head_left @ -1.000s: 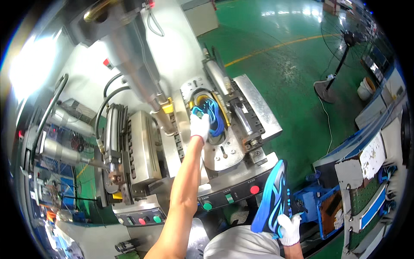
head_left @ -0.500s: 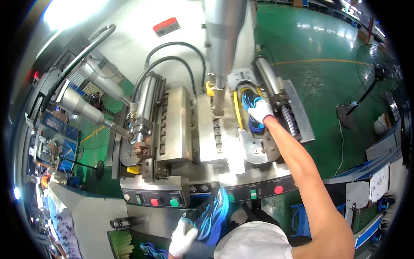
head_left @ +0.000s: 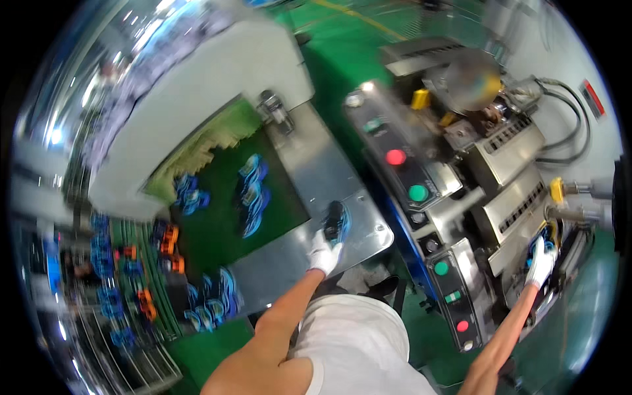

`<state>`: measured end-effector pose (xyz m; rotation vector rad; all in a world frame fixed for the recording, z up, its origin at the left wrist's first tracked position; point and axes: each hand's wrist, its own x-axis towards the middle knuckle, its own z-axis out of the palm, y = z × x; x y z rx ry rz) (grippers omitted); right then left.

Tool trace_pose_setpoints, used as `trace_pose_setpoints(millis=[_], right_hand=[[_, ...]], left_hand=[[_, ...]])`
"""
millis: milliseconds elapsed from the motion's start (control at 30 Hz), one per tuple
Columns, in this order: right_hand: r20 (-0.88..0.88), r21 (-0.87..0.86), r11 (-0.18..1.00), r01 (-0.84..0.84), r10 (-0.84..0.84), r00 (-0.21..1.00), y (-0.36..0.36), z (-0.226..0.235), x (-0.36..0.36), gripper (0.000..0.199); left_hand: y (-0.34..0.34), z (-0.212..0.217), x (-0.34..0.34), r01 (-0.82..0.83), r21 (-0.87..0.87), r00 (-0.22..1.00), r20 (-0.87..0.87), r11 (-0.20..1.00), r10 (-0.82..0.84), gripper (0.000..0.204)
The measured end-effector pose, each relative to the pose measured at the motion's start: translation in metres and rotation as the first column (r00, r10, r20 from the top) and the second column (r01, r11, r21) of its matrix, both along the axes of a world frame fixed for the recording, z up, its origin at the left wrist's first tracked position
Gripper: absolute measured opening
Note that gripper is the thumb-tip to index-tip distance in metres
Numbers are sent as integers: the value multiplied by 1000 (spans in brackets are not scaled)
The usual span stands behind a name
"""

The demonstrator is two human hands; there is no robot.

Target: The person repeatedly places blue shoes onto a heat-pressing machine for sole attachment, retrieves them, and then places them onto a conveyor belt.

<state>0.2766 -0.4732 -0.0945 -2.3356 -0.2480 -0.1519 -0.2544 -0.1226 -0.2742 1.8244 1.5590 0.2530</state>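
Observation:
My left hand (head_left: pixel 322 257), in a white glove, grips one end of a black-and-blue shoe (head_left: pixel 338 220) at the metal table (head_left: pixel 273 260). Whether the sole rests on the metal or hovers just over it I cannot tell. Far to the right, my gloved right hand (head_left: pixel 542 264) reaches into the press machine (head_left: pixel 507 197). Its fingers close on another blue shoe (head_left: pixel 534 247) in the machine's right-hand station, and that shoe is mostly hidden by the hand.
Several blue shoes (head_left: pixel 252 197) sit on a dark green conveyor belt (head_left: pixel 220 230) beyond the table. More blue shoes (head_left: pixel 214 306) stand at its near end, and a rack with orange and blue shoes (head_left: pixel 145 303) is at left. The machine's button panel (head_left: pixel 408 161) lies between my hands.
My view has swung left, toward the conveyor. My left hand has carried its shoe from beside my body to the metal table. The right hand stays at the shoe in the machine.

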Motion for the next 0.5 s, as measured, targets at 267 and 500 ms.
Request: trace_pose_setpoints(millis=[267,500], right_hand=[[-131,-750,595,-287,293,947,139,-81,-273,99],[-70,-511,728,-457,494,866,148,-55,-300,103]], left_hand=[[82,61,-26,428,-267,889,-47,864,-455,83],[240,23,-159,-382,457,857,-151,803,494,61]])
